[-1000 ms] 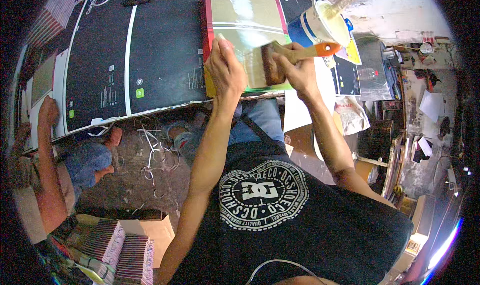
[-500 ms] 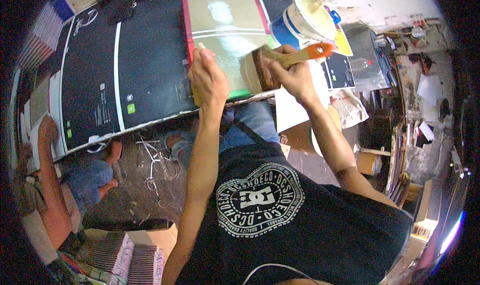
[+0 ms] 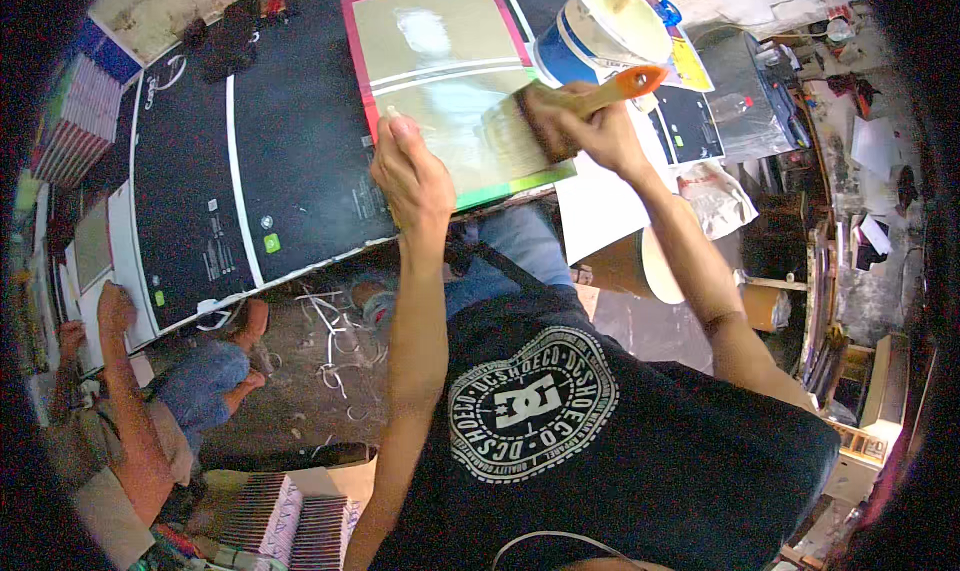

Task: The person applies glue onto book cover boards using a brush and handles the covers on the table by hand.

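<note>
My right hand (image 3: 607, 136) grips a wide flat brush (image 3: 530, 131) by its wooden handle, which has an orange end. The pale bristles press on the near right part of a beige sheet (image 3: 385, 54) with pink and green borders and white stripes across its middle. A wet white shine runs down the sheet. At the sheet's left edge, my left hand (image 3: 415, 181) is closed, fingers together. Something small and pale shows at its fingertips, too small to name. To the right of the sheet stands a white and blue bucket (image 3: 570, 46) of cream-coloured paste, with a stick in it.
Dark printed boards (image 3: 310, 121) cover the table. White paper (image 3: 600, 211) hangs over its front edge. On the left, another person's hand (image 3: 116, 309) rests on a white-bordered panel. A stack of sheets (image 3: 85, 121) stands at the far left; white strips (image 3: 335, 351) litter the floor.
My right hand has swept the brush slightly right and nearer to me across the sheet. The left hand stays at the sheet's left edge. The head view has shifted a little.
</note>
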The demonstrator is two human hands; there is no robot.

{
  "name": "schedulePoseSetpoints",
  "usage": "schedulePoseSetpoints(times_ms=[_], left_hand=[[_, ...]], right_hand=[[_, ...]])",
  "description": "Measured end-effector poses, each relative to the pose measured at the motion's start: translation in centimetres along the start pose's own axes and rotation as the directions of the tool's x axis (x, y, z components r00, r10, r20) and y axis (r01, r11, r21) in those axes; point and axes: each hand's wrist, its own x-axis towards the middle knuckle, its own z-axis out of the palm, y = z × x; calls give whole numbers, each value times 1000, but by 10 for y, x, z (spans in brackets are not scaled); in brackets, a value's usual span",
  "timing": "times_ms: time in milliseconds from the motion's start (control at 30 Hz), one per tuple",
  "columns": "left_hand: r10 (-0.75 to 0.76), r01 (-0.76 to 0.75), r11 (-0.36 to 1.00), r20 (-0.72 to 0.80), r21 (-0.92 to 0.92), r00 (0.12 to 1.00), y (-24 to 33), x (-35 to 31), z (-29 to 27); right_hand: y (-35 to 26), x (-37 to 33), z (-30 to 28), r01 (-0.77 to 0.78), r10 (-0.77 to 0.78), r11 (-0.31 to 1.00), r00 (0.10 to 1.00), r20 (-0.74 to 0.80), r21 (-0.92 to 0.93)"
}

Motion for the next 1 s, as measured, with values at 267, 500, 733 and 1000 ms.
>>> schedulePoseSetpoints(times_ms=[267,500,733,1000], left_hand=[[44,-43,993,-13,110,999,2,0,11],[5,9,980,-70,198,998,-2,1,14],[-126,119,991,-107,-67,986,-10,2,13],[-180,157,972,-127,-175,975,-5,2,12]], right_hand=[[-26,90,3,-3,47,992,938,-345,126],[-29,126,110,-45,56,993,994,-95,113],[37,82,-13,-188,116,956,948,-295,-227],[-34,68,79,22,20,982,975,-223,187]])
